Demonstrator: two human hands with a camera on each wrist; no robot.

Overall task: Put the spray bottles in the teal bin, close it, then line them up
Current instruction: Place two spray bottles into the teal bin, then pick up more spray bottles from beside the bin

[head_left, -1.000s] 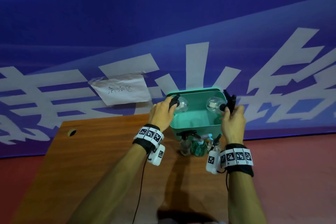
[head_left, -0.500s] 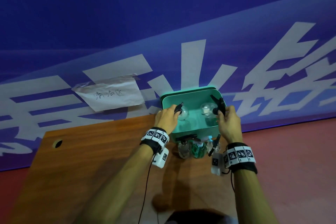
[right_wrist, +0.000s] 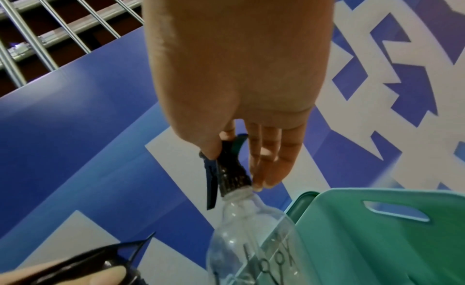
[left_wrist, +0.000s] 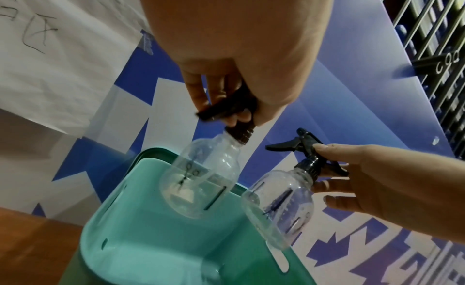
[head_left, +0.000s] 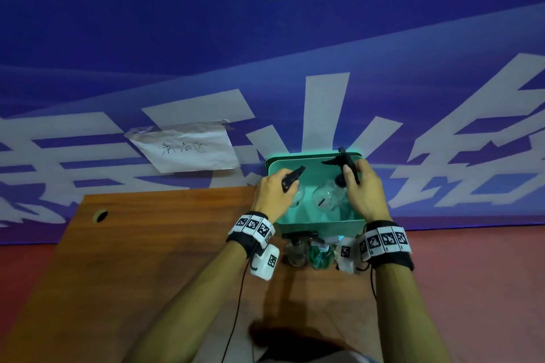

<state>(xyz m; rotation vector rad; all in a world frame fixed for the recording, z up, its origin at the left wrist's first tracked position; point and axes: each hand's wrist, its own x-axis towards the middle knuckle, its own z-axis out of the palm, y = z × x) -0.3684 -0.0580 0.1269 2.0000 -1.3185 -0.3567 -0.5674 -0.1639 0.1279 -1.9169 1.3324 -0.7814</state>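
The open teal bin (head_left: 348, 222) stands at the table's far edge, its lid (head_left: 309, 155) upright behind it. My left hand (head_left: 287, 183) grips the black trigger head of a clear spray bottle (left_wrist: 201, 179) whose lower part hangs inside the bin (left_wrist: 151, 239). My right hand (head_left: 349, 177) pinches the black head of a second clear spray bottle (head_left: 327, 197), held over the bin's right side. The right wrist view shows that bottle (right_wrist: 251, 249) beside the bin wall (right_wrist: 377, 239). Both bottles hang roughly upright, side by side.
More spray bottles stand on the wooden table (head_left: 147, 259) right in front of the bin: a clear one with a black head (head_left: 296, 247) and a green one (head_left: 320, 255). A paper note (head_left: 185, 150) hangs on the blue banner behind. A cable hole (head_left: 101, 215) lies far left.
Both hands have come down and closer together, and the two clear bottles have swung from lying sideways above the bin to hanging upright, lower in it.
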